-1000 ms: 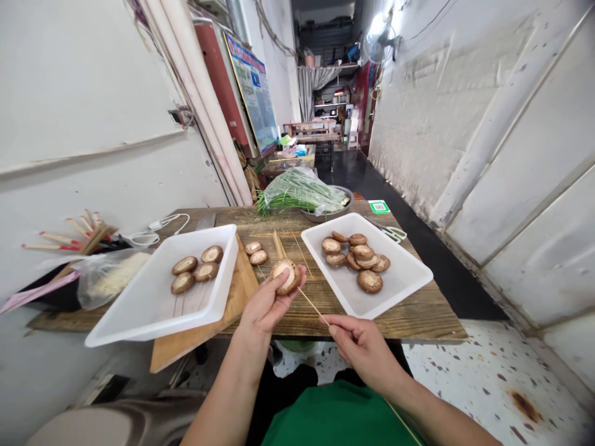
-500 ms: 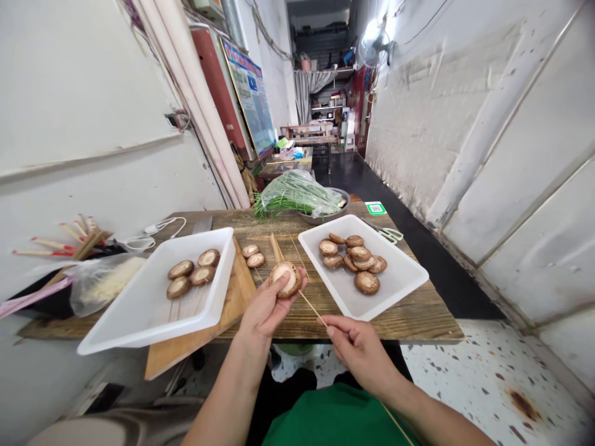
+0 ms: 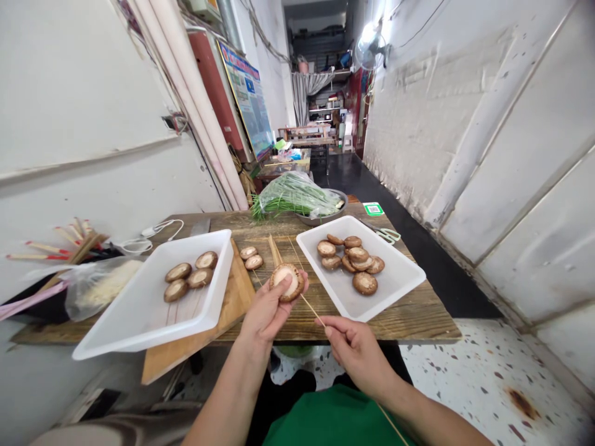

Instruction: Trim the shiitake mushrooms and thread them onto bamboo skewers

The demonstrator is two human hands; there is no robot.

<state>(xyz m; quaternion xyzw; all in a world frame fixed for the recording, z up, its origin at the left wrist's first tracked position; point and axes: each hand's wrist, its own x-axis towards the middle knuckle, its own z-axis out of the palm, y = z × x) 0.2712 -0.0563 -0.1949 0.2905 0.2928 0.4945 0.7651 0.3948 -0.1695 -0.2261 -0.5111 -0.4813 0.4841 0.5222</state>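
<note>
My left hand (image 3: 267, 310) is closed around a brown mushroom (image 3: 287, 282), its pale underside turned up and the thumb lying across it. A thin wooden skewer (image 3: 312, 311) runs from the mushroom's lower right edge down to my right hand (image 3: 351, 347), which pinches it between thumb and fingers. Whether the tip has pierced the mushroom is hidden. To the right, a white tray (image 3: 395, 291) holds several loose mushrooms (image 3: 365, 283). The white tray at left (image 3: 125, 334) holds mushrooms on skewers (image 3: 175, 290). Two mushrooms (image 3: 253, 262) lie on the table beside my left hand.
A wooden board (image 3: 186, 353) lies under the left tray. Loose skewers (image 3: 274, 249) rest on the wooden table (image 3: 418, 322). Bagged green chives (image 3: 297, 195) sit in a metal bowl (image 3: 325, 218) at the back. Green-handled scissors (image 3: 388, 234) lie behind the right tray.
The view has shifted slightly. The mushroom in my left hand is turned a little more toward me; both hands keep nearly the same positions.
</note>
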